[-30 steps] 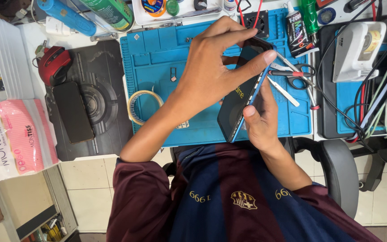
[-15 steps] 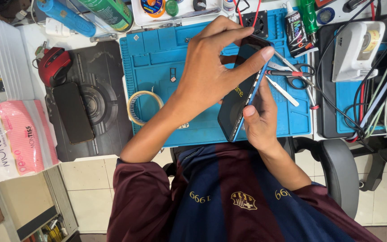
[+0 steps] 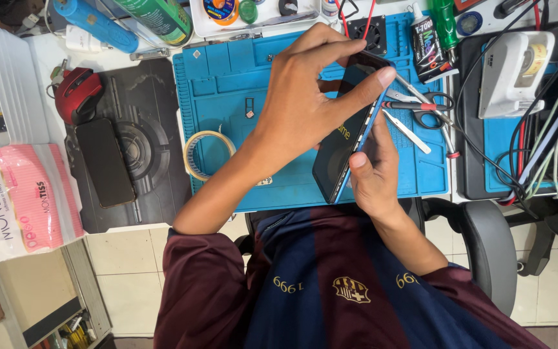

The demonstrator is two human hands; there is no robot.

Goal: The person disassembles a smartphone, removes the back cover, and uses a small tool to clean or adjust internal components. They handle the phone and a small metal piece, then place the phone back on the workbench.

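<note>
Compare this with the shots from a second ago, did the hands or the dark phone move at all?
Nothing visibly changed. Both hands keep the same hold on the dark blue-edged smartphone, tilted on edge over the blue silicone work mat: the left hand draped over its top, the right hand gripping its lower edge. The roll of pale tape and the scissors lie where they were.

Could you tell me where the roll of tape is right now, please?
In the head view, the roll of tape lies flat on the left part of the blue mat, beside the left forearm and right of the black phone.
</note>
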